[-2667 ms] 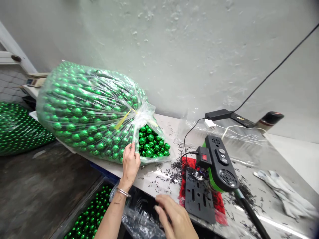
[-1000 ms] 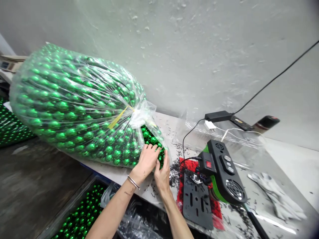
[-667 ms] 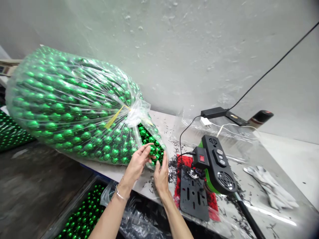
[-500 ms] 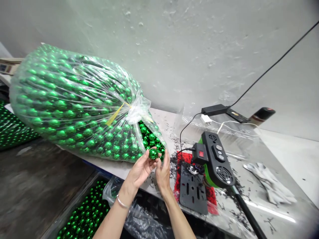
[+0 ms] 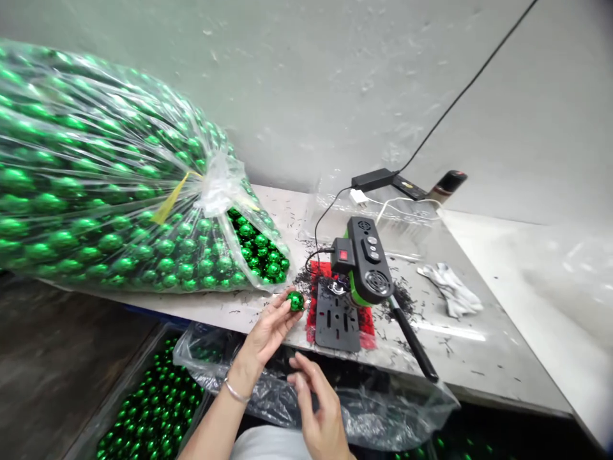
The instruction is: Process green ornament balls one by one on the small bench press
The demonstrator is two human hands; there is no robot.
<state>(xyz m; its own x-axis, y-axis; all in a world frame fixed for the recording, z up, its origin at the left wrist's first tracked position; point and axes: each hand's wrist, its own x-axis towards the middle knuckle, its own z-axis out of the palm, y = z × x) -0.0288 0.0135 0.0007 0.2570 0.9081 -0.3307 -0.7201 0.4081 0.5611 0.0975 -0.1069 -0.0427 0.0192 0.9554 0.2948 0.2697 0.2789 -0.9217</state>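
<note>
One green ball is farther from one big bag now, pinched by the fingers of my left hand near one black plate. My right hand is lower now, its fingers loose, with nothing I can see in them. Taking out a ball seems the step; next, I think, I need a steady grip. I count one machine on the counter, one bin below, and too many bagged balls.

A pale table carries a bag of green balls, white gloves and black scraps.
</note>
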